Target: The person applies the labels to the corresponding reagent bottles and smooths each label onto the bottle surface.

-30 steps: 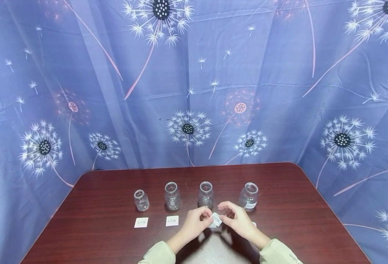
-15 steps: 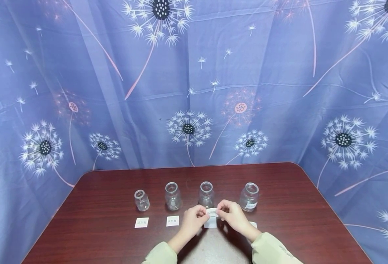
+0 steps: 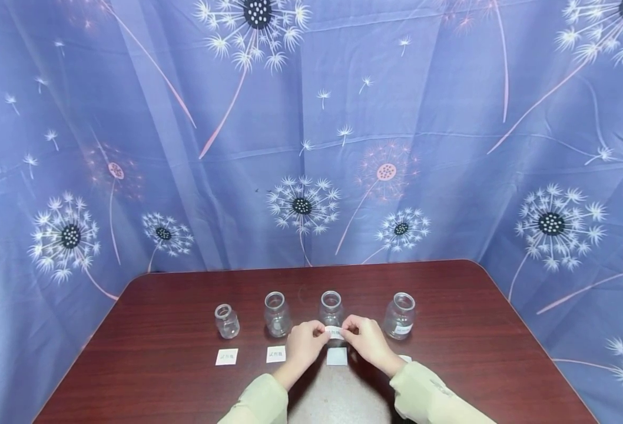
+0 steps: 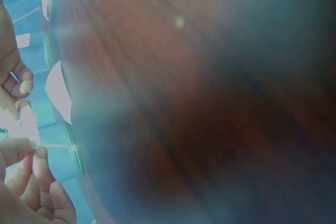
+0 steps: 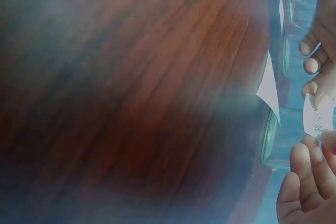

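Between both hands, a small white label (image 3: 335, 333) with dark printed characters is stretched at the front of a clear glass jar (image 3: 331, 306), third from the left. My left hand (image 3: 305, 347) pinches the label's left end with thumb and forefinger. At the other end, my right hand (image 3: 368, 343) pinches it the same way. In the right wrist view the label (image 5: 317, 116) curves slightly between the fingertips of the two hands. Just below on the table lies a blank pale backing paper (image 3: 337, 356). The jar's lower part is hidden behind the label and fingers.
Two more glass jars stand to the left, a small one (image 3: 227, 321) and a larger one (image 3: 277, 315), each with a printed label (image 3: 227, 357) lying before it. On the right, a wide jar (image 3: 399, 316) bears a label; a white paper (image 3: 406, 358) is partly behind the right arm.
The label, earlier tilted low over the backing paper, has been straightened between both hands and carried forward to the third jar. The backing paper is now fully uncovered.
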The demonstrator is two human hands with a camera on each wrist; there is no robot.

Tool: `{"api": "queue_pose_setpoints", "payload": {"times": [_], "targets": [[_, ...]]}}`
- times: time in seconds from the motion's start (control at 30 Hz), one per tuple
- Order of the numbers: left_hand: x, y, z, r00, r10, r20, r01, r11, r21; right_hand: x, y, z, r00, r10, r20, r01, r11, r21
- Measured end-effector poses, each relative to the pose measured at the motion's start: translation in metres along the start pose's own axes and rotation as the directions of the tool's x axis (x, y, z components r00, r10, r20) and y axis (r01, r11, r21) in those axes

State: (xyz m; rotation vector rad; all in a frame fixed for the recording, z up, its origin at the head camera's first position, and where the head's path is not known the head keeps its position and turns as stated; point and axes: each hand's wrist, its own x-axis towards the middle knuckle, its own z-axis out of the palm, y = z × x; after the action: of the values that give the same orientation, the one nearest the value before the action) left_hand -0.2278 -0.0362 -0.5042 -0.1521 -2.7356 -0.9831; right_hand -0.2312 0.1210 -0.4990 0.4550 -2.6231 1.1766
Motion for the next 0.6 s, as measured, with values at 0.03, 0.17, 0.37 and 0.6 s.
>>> {"api": "queue_pose_setpoints", "payload": {"times": [0.03, 0.17, 0.37, 0.6], "targets": [[0.0008, -0.0001, 0.0002, 1.0, -0.007, -0.002, 0.007, 1.0, 0.011, 0.0008, 0.0004, 0.0005, 1.0, -0.002, -0.002, 0.002, 1.0, -0.005], [0.004, -0.0012, 0.002, 0.999, -0.039, -0.001, 0.039, 0.999, 0.038, 0.0034, 0.0014, 0.0026, 1.0, -0.001, -0.014, 0.0, 1.0, -0.023], [0.0063, -0.0016, 0.0027, 0.999, -0.045, -0.017, 0.047, 0.996, 0.078, 0.005, 0.0013, 0.0042, 0.999, 0.007, -0.039, -0.009, 0.999, -0.031], [0.007, -0.002, 0.0029, 0.999, -0.032, -0.037, 0.035, 0.996, 0.087, 0.0032, 0.0014, 0.0038, 0.999, 0.033, -0.036, -0.033, 0.999, 0.004]]}}
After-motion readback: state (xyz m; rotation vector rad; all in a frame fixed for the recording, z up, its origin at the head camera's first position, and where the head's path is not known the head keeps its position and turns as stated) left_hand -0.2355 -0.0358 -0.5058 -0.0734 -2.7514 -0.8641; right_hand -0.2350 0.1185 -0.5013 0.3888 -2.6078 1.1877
